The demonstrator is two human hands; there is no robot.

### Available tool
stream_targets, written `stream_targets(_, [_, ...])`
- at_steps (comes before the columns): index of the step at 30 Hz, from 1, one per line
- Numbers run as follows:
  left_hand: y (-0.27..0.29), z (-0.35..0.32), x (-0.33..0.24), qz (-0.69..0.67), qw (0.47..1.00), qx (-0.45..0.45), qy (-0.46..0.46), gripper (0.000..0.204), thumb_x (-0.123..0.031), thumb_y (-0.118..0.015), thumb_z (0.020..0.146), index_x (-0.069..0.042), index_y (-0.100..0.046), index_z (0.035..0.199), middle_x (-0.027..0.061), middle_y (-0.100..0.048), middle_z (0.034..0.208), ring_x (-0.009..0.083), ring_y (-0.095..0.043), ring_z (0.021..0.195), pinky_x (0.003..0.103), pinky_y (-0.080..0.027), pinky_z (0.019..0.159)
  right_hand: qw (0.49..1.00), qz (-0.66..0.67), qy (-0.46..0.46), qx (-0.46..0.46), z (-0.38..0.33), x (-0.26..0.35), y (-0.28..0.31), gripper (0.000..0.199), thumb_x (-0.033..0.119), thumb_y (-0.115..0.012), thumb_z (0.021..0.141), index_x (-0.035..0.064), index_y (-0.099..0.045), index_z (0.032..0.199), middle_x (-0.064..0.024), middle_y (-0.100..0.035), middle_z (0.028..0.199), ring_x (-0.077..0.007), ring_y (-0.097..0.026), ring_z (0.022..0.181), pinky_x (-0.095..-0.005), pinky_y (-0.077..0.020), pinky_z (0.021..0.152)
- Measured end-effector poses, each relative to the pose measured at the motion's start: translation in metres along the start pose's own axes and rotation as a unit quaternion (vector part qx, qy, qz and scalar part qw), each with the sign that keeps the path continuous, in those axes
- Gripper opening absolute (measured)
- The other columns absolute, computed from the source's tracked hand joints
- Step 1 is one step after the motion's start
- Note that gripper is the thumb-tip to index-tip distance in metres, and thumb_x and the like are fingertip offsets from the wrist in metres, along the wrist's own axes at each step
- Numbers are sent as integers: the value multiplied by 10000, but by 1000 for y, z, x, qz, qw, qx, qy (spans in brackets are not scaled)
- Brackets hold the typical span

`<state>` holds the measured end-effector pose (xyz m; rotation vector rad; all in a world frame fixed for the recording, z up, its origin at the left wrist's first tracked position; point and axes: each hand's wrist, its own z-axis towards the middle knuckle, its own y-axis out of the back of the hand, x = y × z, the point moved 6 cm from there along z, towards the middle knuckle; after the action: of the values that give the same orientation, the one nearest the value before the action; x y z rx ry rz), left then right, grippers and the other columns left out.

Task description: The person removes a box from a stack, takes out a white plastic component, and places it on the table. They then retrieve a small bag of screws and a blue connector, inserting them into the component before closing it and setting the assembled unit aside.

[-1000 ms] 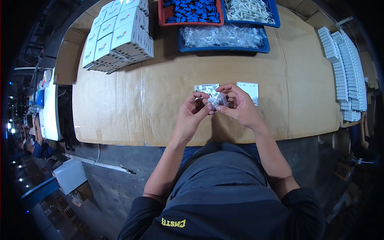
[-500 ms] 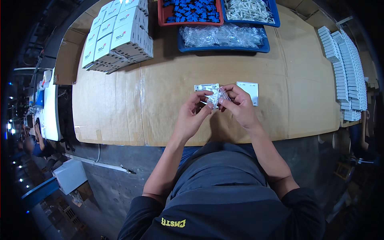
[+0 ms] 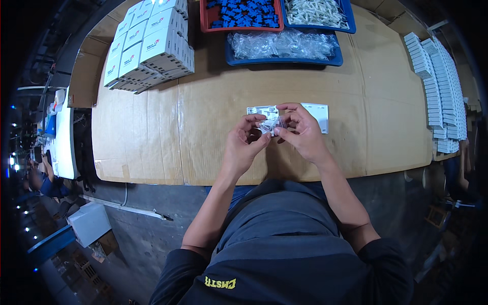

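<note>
1. Closest, a dark shirt (image 3: 290,274) with yellow lettering is filling the lower middle, and both bare forearms are reaching forward over the near edge of the table (image 3: 218,91), which is wearing a brown cardboard cover.
2. The left hand (image 3: 243,140) is bending its fingers inward and gripping one side of a small clear plastic bag (image 3: 273,123).
3. The right hand (image 3: 305,136) is closing its thumb and fingers on the bag's other side; pale and grey bits are showing in or through the film, too small to identify.
4. The bag is sitting between the two hands, in front of a white slotted plastic frame (image 3: 260,109) that is lying partly hidden behind them.
5. Just beyond the right hand, a flat white panel (image 3: 321,119) is lying on the cardboard.
6. Farther back, a blue tray (image 3: 284,62) is holding a heap of clear plastic bags (image 3: 284,46).
7. Behind it, a red tray (image 3: 243,29) is carrying blue plastic parts (image 3: 239,15), and a second blue tray (image 3: 325,30) is carrying slim whitish pieces (image 3: 315,12).
8. White boxes (image 3: 134,48) are standing stacked at far left; thin white pieces (image 3: 442,91) are forming columns at far right.
</note>
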<state>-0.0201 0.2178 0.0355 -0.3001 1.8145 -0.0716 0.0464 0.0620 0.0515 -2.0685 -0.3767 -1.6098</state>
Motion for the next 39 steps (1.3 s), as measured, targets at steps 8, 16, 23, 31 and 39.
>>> stream_targets(8, [6,-2,6,35,999,-29,10,283,-23,-706,971,-5,-597,1231,37,-676,1055,108,-656,982,252,-530,890,1000,16,-16,17,0,6,-4,409,-56,-645,980,54,-579,1368,-56,-667,1023,-93,-659,927,-246,-574,789])
stream_targets(16, [4,-1,4,7,1000,-5,-13,308,11,-696,947,-11,-576,1230,56,-643,1131,113,-640,1012,261,-529,879,998,-31,-27,45,-2,-4,-1,409,-32,-629,999,77,-634,1394,-16,-634,989,-72,-652,814,-235,-570,757])
stream_targets(23, [5,-1,14,54,998,-6,24,276,-30,-692,956,-25,-592,1213,20,-644,1051,71,-586,907,248,-483,776,996,-87,8,31,0,-4,1,389,-24,-647,995,68,-669,1372,-4,-640,989,-73,-637,802,-222,-540,727])
stream_targets(31, [7,-2,9,6,998,-49,-37,258,-99,-681,999,-26,-614,1237,-3,-654,986,64,-585,855,242,-475,779,989,-127,62,39,0,-7,3,319,-19,-635,1003,72,-732,1293,-21,-607,943,-85,-630,747,-224,-517,668])
stream_targets(39, [16,3,23,-61,997,-14,45,278,-168,-695,1016,-25,-655,1251,13,-689,983,83,-634,885,263,-523,806,996,-82,29,31,0,-3,7,323,-34,-637,998,10,-701,1312,-24,-597,963,-84,-629,751,-222,-518,666])
